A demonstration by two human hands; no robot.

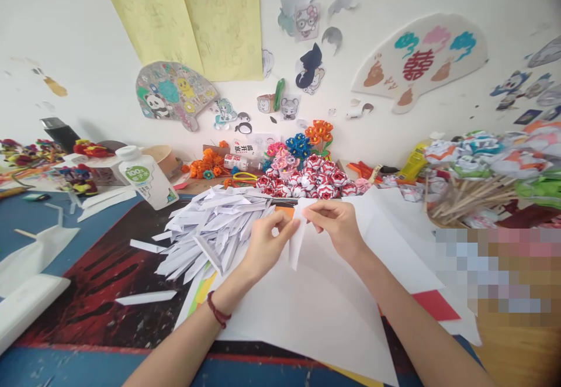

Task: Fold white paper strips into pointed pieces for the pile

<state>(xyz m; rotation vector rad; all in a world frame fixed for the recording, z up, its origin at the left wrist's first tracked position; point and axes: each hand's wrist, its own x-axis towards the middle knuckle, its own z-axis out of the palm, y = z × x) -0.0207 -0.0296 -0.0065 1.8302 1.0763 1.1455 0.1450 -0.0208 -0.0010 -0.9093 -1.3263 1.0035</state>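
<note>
Between my two hands a narrow folded strip of white paper [297,251] is held up over large white sheets [324,311]. My left hand [270,241], with a dark red cord bracelet [218,310] at the wrist, pinches the strip's left edge between thumb and forefinger. My right hand [336,226] grips its upper right edge, fingers closed. Just left of my left hand lies a big heap of folded white paper strips [208,223]. One loose folded strip [146,297] rests apart on the dark red and black mat.
Behind the heap stands a white bottle [146,179]. Red-and-white paper flowers [315,178] and orange flowers [208,163] line the wall. More flowers on wooden sticks [456,200] lie at right. A red paper piece [436,305] and a white box [30,311] flank the work area.
</note>
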